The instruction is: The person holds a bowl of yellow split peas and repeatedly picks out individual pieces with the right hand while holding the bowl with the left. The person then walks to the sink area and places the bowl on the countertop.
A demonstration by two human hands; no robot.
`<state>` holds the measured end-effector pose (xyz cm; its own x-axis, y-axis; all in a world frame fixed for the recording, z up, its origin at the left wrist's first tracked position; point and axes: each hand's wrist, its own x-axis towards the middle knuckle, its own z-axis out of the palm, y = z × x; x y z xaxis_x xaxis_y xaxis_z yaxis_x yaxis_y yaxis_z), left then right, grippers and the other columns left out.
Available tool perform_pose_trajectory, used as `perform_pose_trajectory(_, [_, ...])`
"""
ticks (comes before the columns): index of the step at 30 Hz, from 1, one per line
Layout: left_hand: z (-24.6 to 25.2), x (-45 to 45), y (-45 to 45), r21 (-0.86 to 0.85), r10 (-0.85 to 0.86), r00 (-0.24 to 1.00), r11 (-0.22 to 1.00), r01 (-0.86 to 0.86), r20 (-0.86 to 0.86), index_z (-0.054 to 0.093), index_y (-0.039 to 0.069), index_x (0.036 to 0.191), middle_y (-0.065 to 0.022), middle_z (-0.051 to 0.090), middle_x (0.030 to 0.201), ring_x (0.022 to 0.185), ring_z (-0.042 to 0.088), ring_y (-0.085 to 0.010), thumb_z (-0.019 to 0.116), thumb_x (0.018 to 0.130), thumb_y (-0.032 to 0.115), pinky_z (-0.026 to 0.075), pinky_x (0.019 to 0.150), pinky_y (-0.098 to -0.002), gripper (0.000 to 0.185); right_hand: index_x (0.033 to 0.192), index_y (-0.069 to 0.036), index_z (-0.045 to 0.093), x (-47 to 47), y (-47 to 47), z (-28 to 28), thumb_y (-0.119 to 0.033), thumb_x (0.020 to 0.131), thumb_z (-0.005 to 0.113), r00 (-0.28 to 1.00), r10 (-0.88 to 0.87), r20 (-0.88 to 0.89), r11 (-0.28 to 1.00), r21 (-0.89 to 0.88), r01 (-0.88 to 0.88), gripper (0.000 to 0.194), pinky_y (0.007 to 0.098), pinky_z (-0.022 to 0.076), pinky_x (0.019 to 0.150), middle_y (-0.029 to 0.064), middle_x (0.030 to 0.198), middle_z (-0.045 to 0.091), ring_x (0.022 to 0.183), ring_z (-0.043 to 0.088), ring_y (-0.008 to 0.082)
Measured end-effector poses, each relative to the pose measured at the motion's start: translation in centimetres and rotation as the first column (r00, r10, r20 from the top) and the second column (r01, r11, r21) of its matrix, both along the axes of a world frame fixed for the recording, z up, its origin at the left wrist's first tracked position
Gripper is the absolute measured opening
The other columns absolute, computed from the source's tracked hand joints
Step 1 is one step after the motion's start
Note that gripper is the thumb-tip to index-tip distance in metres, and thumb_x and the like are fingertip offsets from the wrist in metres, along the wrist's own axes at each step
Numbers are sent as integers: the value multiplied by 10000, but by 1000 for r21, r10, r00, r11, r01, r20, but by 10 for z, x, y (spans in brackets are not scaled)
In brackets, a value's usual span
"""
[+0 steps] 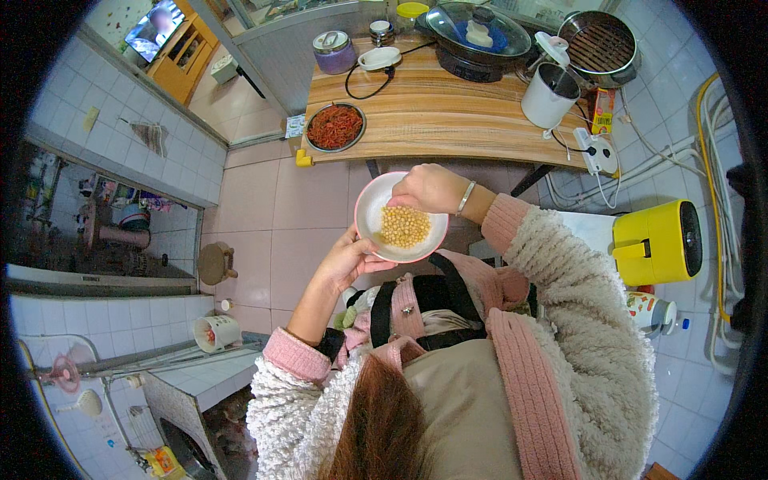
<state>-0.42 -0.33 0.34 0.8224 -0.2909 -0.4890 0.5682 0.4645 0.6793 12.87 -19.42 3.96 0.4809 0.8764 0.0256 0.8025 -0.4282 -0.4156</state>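
A white bowl with a pink rim (371, 210) is held up in front of my body, just short of the wooden table. Yellow beans (406, 229) that look like soybeans are heaped in its lower right part. My left hand (351, 255) grips the bowl from the lower left, thumb at the rim and fingers underneath. Reaching over the far right rim, my right hand (427, 189) has its curled fingers down inside the bowl at the upper edge of the beans. Its fingertips are hidden, so whether it pinches any beans does not show.
Across from me stands the wooden table (432, 135). On it are a metal plate of dried red chillies (335, 126), a white jug (549, 99), a lidded electric pan (474, 36) and a power strip (594, 149). A yellow air fryer (654, 243) is at right, a stool (216, 264) at left.
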Motion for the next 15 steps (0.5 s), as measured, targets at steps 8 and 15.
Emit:
perform_pose_trajectory(8, [-2, -2, 0, 9, 6, 1000, 1000, -6, 6, 252, -13, 1322, -229, 511, 1196, 911, 651, -344, 488, 779, -45, 586, 762, -425, 593, 805, -61, 692, 2, -1, -7, -216, 773, 589, 991, 133, -27, 978, 163, -127, 190, 420, 505, 630, 178, 709, 633, 684, 627, 340])
perform_pose_trajectory(15, [-1, -2, 0, 14, 20, 1000, 1000, -20, 9, 245, -17, 1324, -230, 516, 1188, 919, 650, -339, 486, 783, -45, 589, 756, -404, 593, 735, -13, 677, 7, 3, -10, -188, 745, 599, 987, 127, -93, 980, 163, -111, 192, 411, 503, 617, 189, 708, 630, 657, 619, 346])
